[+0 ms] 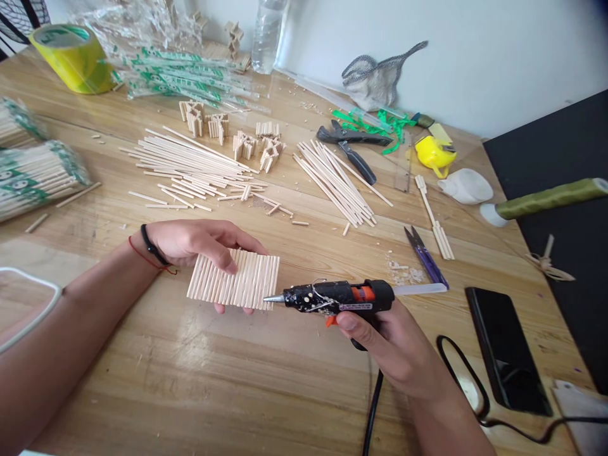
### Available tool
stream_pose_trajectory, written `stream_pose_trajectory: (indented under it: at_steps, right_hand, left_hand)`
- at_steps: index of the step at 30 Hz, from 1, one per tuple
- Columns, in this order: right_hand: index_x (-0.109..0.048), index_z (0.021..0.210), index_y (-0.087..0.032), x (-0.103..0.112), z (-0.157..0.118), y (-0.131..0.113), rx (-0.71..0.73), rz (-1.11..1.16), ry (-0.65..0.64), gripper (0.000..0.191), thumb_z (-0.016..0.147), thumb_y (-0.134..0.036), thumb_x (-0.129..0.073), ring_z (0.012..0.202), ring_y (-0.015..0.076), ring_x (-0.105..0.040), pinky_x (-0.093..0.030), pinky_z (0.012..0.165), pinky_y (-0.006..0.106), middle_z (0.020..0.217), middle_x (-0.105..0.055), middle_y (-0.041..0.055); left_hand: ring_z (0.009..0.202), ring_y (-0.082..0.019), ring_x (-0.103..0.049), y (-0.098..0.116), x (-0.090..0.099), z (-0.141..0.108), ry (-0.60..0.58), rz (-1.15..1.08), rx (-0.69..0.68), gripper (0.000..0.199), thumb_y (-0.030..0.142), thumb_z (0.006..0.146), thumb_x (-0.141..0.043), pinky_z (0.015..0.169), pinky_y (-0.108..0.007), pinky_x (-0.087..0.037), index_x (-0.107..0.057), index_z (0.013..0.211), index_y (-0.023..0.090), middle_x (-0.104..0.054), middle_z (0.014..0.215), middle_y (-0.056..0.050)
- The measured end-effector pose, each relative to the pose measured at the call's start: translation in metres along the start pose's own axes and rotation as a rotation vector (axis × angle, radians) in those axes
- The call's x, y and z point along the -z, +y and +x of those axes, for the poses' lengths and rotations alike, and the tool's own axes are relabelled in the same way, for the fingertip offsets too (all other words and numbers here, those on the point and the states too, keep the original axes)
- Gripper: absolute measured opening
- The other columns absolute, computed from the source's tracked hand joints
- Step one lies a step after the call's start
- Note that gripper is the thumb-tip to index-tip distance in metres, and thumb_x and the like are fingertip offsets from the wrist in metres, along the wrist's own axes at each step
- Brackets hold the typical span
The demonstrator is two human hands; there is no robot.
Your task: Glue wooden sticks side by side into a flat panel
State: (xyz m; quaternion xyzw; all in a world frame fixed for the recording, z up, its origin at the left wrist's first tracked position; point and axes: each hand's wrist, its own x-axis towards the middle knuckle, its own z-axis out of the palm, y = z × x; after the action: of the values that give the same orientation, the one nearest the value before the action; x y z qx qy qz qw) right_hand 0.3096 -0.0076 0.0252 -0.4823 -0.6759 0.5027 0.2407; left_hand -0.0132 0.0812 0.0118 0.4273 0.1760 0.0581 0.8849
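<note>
A flat panel of short wooden sticks [247, 278], laid side by side, is held above the table by my left hand [209, 247]. The thumb lies on top of it and fingertips show below its lower edge. My right hand [392, 342] is wrapped round a black glue gun [332, 296] with an orange trigger. The gun's metal nozzle points left and meets the panel near its lower right corner. A translucent glue stick [420, 289] sticks out of the gun's rear.
Behind my hands lie loose long sticks [190, 155], another stick pile [335, 183] and small stick pieces. Black pliers [351, 142], purple scissors [427, 256] and a phone [507, 351] are at the right. Yellow tape [71, 60] stands back left. A black cable [373, 411] runs below the gun.
</note>
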Motion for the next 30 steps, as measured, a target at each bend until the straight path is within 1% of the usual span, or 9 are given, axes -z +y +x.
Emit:
stream_pose_trajectory:
  at_steps: [4,11,15,18,24,30]
  right_hand:
    - [-0.069,0.081,-0.020,0.0002,0.0000,0.0015,0.001,0.011,-0.005,0.045,0.104,-0.058,-0.062,0.060,0.0148,-0.043,-0.035,0.058,0.030,0.065,-0.045,-0.0035]
    - [-0.071,0.083,-0.021,-0.0007,-0.0002,-0.0010,0.013,0.005,0.000,0.043,0.104,-0.057,-0.062,0.061,0.0155,-0.045,-0.036,0.059,0.030,0.065,-0.046,-0.0034]
    - [-0.070,0.081,-0.021,-0.0007,0.0011,0.0000,0.010,-0.005,-0.001,0.043,0.104,-0.056,-0.063,0.060,0.0150,-0.043,-0.034,0.058,0.030,0.065,-0.047,-0.0032]
    - [-0.069,0.081,-0.021,-0.0004,0.0011,0.0010,0.017,0.004,-0.002,0.043,0.104,-0.057,-0.063,0.059,0.0152,-0.043,-0.033,0.057,0.030,0.065,-0.046,-0.0031]
    - [-0.068,0.079,-0.020,-0.0010,0.0004,0.0023,0.026,0.000,-0.004,0.045,0.104,-0.057,-0.062,0.059,0.0150,-0.043,-0.031,0.055,0.029,0.064,-0.045,-0.0031]
    - [-0.068,0.079,-0.020,-0.0008,0.0000,0.0022,0.021,-0.017,-0.006,0.045,0.105,-0.056,-0.061,0.060,0.0144,-0.044,-0.033,0.055,0.029,0.066,-0.048,-0.0028]
  left_hand:
    - [0.091,-0.029,-0.083,0.0004,0.0003,-0.0006,-0.002,-0.010,0.004,0.043,0.017,0.087,-0.069,0.079,-0.034,-0.066,-0.074,0.129,0.013,-0.085,0.102,-0.013]
    - [0.086,-0.028,-0.083,0.0008,0.0003,0.0008,0.013,0.008,0.009,0.044,0.019,0.086,-0.071,0.074,-0.032,-0.067,-0.074,0.129,0.012,-0.086,0.100,-0.014]
    - [0.083,-0.026,-0.082,0.0000,0.0001,0.0004,-0.008,-0.020,-0.001,0.044,0.017,0.087,-0.070,0.073,-0.029,-0.066,-0.074,0.130,0.013,-0.085,0.106,-0.013]
    - [0.083,-0.026,-0.083,-0.0004,0.0000,-0.0002,-0.004,-0.031,0.001,0.045,0.015,0.086,-0.069,0.073,-0.030,-0.066,-0.074,0.131,0.012,-0.085,0.112,-0.015]
    - [0.085,-0.029,-0.083,0.0020,-0.0011,-0.0003,0.029,-0.010,0.013,0.044,0.015,0.084,-0.071,0.075,-0.032,-0.066,-0.075,0.127,0.009,-0.085,0.099,-0.015]
    - [0.087,-0.027,-0.082,0.0028,-0.0006,-0.0008,0.006,-0.004,0.024,0.045,0.016,0.084,-0.069,0.071,-0.028,-0.065,-0.074,0.128,0.011,-0.085,0.104,-0.014]
